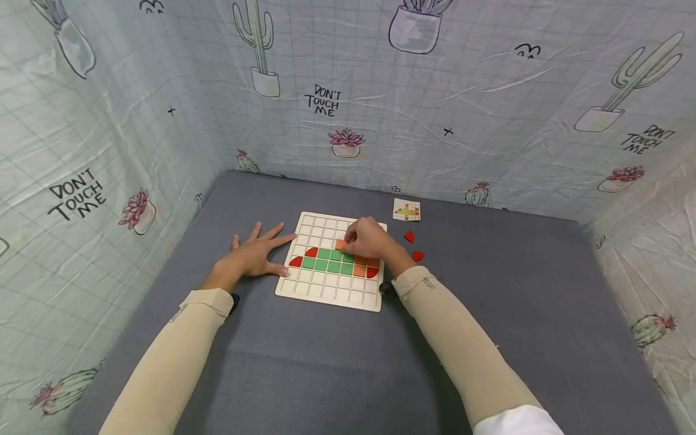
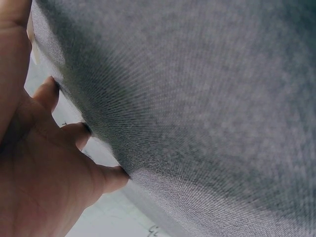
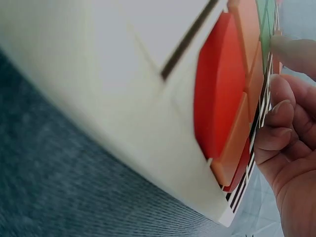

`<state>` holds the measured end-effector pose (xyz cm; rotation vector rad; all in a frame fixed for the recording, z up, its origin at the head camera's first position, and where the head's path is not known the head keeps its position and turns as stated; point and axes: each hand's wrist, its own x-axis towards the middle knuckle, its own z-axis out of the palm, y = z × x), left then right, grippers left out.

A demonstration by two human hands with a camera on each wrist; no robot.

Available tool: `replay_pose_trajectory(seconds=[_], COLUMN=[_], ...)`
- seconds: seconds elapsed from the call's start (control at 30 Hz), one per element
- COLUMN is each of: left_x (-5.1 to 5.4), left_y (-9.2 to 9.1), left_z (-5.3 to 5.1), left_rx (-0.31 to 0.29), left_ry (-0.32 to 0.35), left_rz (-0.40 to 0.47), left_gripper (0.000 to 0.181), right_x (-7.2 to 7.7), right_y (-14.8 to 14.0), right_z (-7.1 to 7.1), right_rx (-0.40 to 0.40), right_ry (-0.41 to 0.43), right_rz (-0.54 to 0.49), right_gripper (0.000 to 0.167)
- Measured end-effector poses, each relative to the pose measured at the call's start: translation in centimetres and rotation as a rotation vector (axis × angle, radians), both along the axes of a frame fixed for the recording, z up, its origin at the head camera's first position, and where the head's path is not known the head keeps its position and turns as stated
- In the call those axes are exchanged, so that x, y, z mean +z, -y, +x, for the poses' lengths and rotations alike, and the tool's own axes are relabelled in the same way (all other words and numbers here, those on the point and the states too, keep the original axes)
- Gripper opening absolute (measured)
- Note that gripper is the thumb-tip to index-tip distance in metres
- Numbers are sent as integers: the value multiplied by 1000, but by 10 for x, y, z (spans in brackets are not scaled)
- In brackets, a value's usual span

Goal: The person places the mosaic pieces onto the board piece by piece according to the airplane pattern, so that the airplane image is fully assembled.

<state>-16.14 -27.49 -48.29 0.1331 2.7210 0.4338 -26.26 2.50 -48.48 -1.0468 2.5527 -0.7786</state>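
A square wooden grid board lies on the table, with a block of green square tiles across its middle. Red rounded-corner tiles sit at the block's left end; orange squares and another red tile are at the right. My right hand pinches an orange square tile at the upper edge of the green block. The fingers hide some cells behind them. My left hand is spread flat, its thumb and index finger at the board's left edge.
Two loose red pieces, one nearer the back and one nearer the front, lie right of the board. A small pattern card rests behind them. Grey cloth covers the table; a printed curtain surrounds it.
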Motion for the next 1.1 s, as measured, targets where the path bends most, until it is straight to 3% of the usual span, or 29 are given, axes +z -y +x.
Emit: replay_pose_trajectory(seconds=[0.17, 0.23, 0.33, 0.4, 0.47, 1.1], left_x=[2, -5, -5, -6, -1, -5], left_y=[1, 4, 4, 4, 1, 2], left_z=[0, -2, -2, -3, -2, -3], left_rx=[0, -2, -2, 0, 2, -2], left_ry=[-4, -20, -23, -19, -3, -9], left_rz=[24, 29, 36, 32, 26, 4], left_gripper=[104, 105, 107, 106, 106, 104], right_x=[3, 4, 4, 3, 3, -3], right_y=[2, 3, 4, 4, 4, 8], right_z=[0, 0, -1, -1, -2, 0], right_rx=[-14, -17, -19, -18, -15, -18], right_ry=[15, 23, 31, 36, 41, 48], right_rz=[28, 39, 49, 49, 43, 17], right_gripper=[14, 15, 16, 17, 18, 21])
